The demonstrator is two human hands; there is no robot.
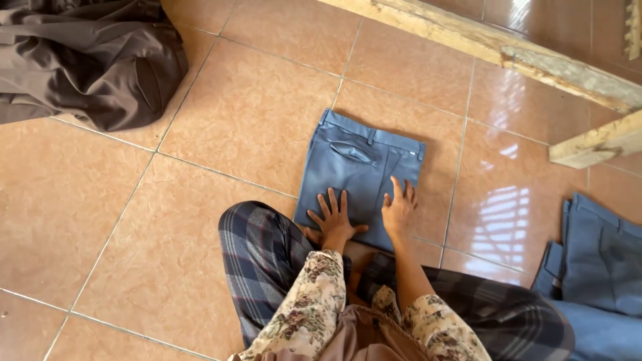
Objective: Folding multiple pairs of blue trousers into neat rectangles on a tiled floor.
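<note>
Head view: both my hands press flat, fingers spread, on folded blue trousers (358, 177) at frame centre on the tiled floor (234, 113). Left hand (332, 220) beside right hand (398, 208); neither grip closes on anything.

Single head view, looking steeply down, close above tiled floor (221, 120)

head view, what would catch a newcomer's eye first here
First the folded blue-grey trousers lying flat on the tiled floor at the centre, with the left hand and right hand pressed palm-down on their near edge. Next, a crumpled dark brown garment heaped at the top left, and more blue-grey cloth lying at the right edge below a rough wooden beam.
</note>
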